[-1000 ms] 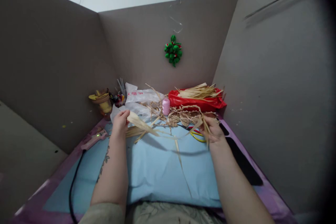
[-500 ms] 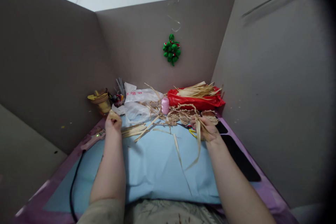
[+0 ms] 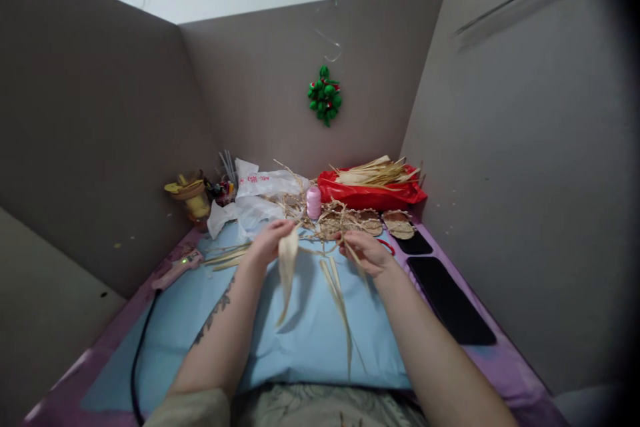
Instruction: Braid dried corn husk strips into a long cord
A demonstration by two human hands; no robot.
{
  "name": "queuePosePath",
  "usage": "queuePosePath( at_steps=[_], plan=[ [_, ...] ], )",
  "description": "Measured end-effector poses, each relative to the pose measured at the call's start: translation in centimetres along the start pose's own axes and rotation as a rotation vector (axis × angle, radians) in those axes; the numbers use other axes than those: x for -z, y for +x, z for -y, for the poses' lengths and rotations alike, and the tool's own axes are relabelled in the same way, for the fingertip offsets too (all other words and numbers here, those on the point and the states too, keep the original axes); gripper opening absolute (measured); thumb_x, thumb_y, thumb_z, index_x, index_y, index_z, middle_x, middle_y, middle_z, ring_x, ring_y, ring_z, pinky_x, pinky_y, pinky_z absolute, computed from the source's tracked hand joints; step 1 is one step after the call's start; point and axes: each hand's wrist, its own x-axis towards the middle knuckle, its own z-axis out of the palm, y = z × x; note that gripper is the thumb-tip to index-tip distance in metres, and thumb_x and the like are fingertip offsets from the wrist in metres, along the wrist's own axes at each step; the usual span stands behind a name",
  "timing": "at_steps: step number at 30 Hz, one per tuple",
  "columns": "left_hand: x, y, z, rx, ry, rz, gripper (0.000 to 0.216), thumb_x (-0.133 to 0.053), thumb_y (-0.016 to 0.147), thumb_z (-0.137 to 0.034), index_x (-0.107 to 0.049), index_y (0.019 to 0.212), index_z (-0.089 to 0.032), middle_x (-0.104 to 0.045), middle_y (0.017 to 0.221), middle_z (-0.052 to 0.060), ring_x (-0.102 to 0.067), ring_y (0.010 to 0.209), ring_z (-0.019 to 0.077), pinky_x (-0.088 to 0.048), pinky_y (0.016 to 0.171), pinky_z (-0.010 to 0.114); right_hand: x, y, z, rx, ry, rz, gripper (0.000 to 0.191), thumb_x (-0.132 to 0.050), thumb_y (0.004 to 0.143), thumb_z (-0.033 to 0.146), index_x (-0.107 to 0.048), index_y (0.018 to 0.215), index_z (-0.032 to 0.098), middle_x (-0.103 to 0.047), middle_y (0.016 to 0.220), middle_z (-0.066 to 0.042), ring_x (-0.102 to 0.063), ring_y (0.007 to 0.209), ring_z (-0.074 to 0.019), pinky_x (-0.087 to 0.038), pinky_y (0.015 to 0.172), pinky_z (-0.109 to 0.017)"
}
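Note:
My left hand (image 3: pixel 269 244) is closed on a wide pale dried leaf strip (image 3: pixel 287 270) that hangs down over the light blue paper sheet (image 3: pixel 305 333). My right hand (image 3: pixel 364 250) is closed on thinner straw strips (image 3: pixel 340 303) that trail toward me. Both hands sit close together above the far part of the sheet. Just behind them lies a tangle of braided straw (image 3: pixel 345 220) and a pink thread spool (image 3: pixel 313 202).
A red bag (image 3: pixel 373 195) with dried strips lies at the back right, white plastic bags (image 3: pixel 255 197) at the back left beside a yellow cup (image 3: pixel 193 195). A pink glue gun (image 3: pixel 176 267) with black cord lies left. Two black phones (image 3: pixel 447 297) lie right. Grey partitions enclose the desk; a green ornament (image 3: pixel 324 95) hangs behind.
Both hands have moved toward the middle and closer together. The left hand now holds a wide strip hanging down; the right hand's strips now trail toward me.

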Motion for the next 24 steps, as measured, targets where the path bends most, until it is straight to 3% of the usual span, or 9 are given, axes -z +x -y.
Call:
queuePosePath(
  at_steps=[2,6,9,13,20,24],
  plan=[
    [-2.9,-0.6,1.3,0.012,0.115,0.127,0.033,-0.075,0.059,-0.032,-0.062,0.082,-0.011,-0.059,0.063,-0.001,-0.05,0.051,0.0077,-0.035,0.048,0.019,-0.5,-0.2,-0.1,-0.027,0.048,0.057,0.017,-0.074,0.054,0.025,-0.064,0.065,0.017,-0.066,0.077,-0.003,-0.057,0.063,-0.0107,-0.044,0.061,-0.023],
    [-5.9,-1.4,2.7,-0.047,0.195,0.114,0.032,-0.075,0.057,-0.029,-0.056,0.076,-0.013,-0.051,0.054,-0.006,-0.04,0.045,0.004,-0.027,0.044,0.017,-2.1,-0.3,-1.5,-0.134,-0.064,0.158,0.019,-0.075,0.053,0.025,-0.062,0.06,0.014,-0.061,0.057,-0.001,-0.053,0.051,-0.0108,-0.041,0.053,-0.025],
    [-5.9,-1.6,2.8,-0.025,0.22,0.102,0.031,-0.073,0.059,-0.032,-0.054,0.075,-0.014,-0.046,0.052,-0.007,-0.037,0.043,0.0036,-0.026,0.043,0.017,-2.7,-0.1,-2.3,-0.104,-0.123,0.072,0.019,-0.074,0.051,0.025,-0.06,0.057,0.014,-0.057,0.05,0.001,-0.049,0.047,-0.01,-0.037,0.05,-0.024],
    [-4.9,-1.6,2.4,0.08,0.188,0.115,0.035,-0.07,0.063,-0.037,-0.058,0.087,-0.015,-0.053,0.065,-0.004,-0.047,0.052,0.0057,-0.034,0.049,0.017,-2.6,0.3,-2.3,-0.025,-0.164,-0.039,0.019,-0.073,0.05,0.026,-0.06,0.056,0.014,-0.053,0.047,0.003,-0.045,0.045,-0.0088,-0.032,0.048,-0.023],
    [-4.7,-1.6,2.3,0.112,0.218,0.164,0.031,-0.074,0.059,-0.034,-0.059,0.078,-0.014,-0.054,0.063,-0.004,-0.045,0.05,0.0052,-0.032,0.048,0.018,-2.8,0.4,-2.3,0.116,-0.25,-0.025,0.016,-0.068,0.054,0.028,-0.062,0.054,0.013,-0.06,0.063,-0.002,-0.048,0.055,-0.011,-0.035,0.052,-0.023],
    [-4.6,-1.5,2.7,0.1,0.263,0.201,0.029,-0.071,0.062,-0.036,-0.058,0.077,-0.015,-0.05,0.058,-0.006,-0.039,0.044,0.0042,-0.025,0.042,0.018,-2.7,0.5,-2.4,0.166,-0.37,-0.097,0.016,-0.064,0.058,0.029,-0.063,0.056,0.013,-0.056,0.055,0.0,-0.046,0.053,-0.0112,-0.034,0.052,-0.024]
  ],
)
